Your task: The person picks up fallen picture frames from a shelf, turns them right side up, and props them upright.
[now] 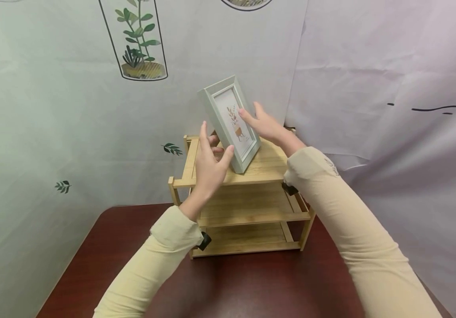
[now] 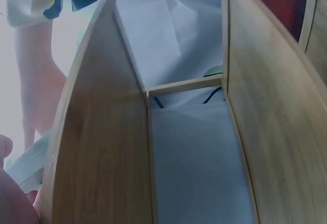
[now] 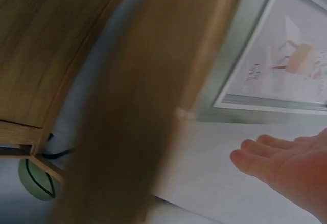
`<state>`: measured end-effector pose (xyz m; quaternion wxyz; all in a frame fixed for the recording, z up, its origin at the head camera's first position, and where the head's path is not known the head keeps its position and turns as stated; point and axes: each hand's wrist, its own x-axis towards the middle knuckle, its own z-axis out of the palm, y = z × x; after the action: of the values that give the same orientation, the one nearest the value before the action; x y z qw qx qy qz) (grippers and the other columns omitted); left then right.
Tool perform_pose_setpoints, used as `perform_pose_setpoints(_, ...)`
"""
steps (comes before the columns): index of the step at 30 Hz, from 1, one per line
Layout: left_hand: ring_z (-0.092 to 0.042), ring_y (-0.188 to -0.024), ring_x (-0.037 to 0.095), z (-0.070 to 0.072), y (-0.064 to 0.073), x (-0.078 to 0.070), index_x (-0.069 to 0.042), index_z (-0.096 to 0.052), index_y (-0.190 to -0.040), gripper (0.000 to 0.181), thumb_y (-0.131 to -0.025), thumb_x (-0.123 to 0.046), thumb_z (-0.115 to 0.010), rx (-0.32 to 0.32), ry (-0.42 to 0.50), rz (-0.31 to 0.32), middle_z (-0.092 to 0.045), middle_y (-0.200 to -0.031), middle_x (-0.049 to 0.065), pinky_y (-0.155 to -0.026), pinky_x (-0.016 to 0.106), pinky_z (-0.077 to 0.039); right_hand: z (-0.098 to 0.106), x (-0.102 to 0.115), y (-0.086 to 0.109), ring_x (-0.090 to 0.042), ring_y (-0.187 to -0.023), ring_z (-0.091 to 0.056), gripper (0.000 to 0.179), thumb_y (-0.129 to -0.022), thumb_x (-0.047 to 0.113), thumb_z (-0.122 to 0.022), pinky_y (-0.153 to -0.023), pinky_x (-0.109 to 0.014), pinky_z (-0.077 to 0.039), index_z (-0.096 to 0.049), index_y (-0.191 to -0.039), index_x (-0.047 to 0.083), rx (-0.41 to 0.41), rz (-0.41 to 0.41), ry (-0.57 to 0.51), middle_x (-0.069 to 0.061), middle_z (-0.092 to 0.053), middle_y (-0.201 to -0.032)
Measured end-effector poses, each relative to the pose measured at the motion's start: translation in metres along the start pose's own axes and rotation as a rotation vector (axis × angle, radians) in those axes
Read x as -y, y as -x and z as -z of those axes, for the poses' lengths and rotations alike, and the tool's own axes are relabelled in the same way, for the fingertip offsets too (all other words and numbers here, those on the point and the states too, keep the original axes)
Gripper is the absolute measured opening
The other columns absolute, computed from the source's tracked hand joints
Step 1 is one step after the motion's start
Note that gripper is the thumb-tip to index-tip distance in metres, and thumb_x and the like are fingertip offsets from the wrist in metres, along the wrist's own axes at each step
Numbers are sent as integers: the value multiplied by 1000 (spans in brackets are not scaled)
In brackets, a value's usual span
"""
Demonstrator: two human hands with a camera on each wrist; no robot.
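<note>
A pale grey-green picture frame (image 1: 216, 110) with a plant-in-a-pot print stands tilted on the top board of a wooden shelf rack (image 1: 267, 165). My left hand (image 1: 210, 170) holds its left side, thumb by the front edge and some fingers bent behind it; the index finger points up, off the frame. Along the right side lies my right hand (image 1: 267, 126), its fingers straight and the thumb over the front. In the right wrist view, that hand (image 3: 286, 162) has its palm turned up near the frame (image 3: 225, 98). The left wrist view shows only a sliver of frame (image 2: 30, 165).
Two lower shelf boards (image 1: 252, 203) sit beneath the top one. The rack stands on a dark red table (image 1: 132, 247). Behind and beside hangs a pale cloth (image 1: 73, 115) with printed plants and leaves. A wristband device (image 1: 205, 240) shows below the left cuff.
</note>
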<state>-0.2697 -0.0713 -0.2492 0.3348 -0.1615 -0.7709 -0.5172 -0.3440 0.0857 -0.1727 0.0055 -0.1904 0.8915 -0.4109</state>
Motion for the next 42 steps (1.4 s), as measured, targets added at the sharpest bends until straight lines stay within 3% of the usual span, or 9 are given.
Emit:
perform_pose_setpoints(6,-61,-81,20,-6,2,2,-16,-10,-142,75,-85,-19,-57,29,-43,-25,-55,-114,11,-67,27,-52,-5,-10,-3,-26,-137,-4,85,-87,59,-27,-110,-41,-9,14,-140,7,55,-29,-51,-14,9,-148)
perform_pose_setpoints(15,-61,-75,20,-5,1,1,-15,-13,-142,74,-83,-15,-57,36,-95,-18,-57,-105,14,-67,25,-51,-4,-17,0,-28,-136,-9,77,-90,52,-29,-110,-42,-12,5,-142,7,0,-6,-96,-15,1,-148)
perform_pose_setpoints(21,-59,-75,19,4,-3,2,-18,-19,-141,69,-82,-12,-54,43,-95,34,-60,-102,13,-67,27,-51,1,-24,6,-29,-134,-19,72,-90,52,-31,-108,-43,-18,-11,-141,6,-45,34,-91,-16,-14,-147)
perform_pose_setpoints(25,-59,-77,19,10,-5,3,-20,-21,-141,66,-83,-13,-52,63,-122,71,-61,-102,14,-68,28,-51,2,-30,10,-29,-129,-29,67,-90,50,-33,-103,-45,-28,-20,-139,8,-71,55,-83,-16,-25,-143)
perform_pose_setpoints(29,-59,-79,20,15,-8,4,-22,-23,-140,64,-83,-13,-51,79,-136,95,-60,-101,14,-70,31,-50,3,-35,15,-29,-124,-35,65,-89,49,-39,-97,-46,-35,-21,-139,11,-81,43,-88,-17,-31,-139)
perform_pose_setpoints(36,-60,-89,22,22,-9,5,-28,-25,-139,60,-84,-16,-47,114,-130,138,-58,-106,13,-75,36,-50,4,-44,24,-29,-121,-38,62,-88,39,-48,-96,-47,-35,-22,-136,10,-107,69,-140,-21,-36,-132)
perform_pose_setpoints(42,-60,-92,24,27,-12,9,-32,-27,-137,57,-85,-20,-45,142,-113,182,-58,-109,12,-77,38,-50,0,-54,30,-24,-97,-49,53,-86,22,-52,-80,-35,-43,-28,-131,8,-171,141,-207,-20,-47,-112)
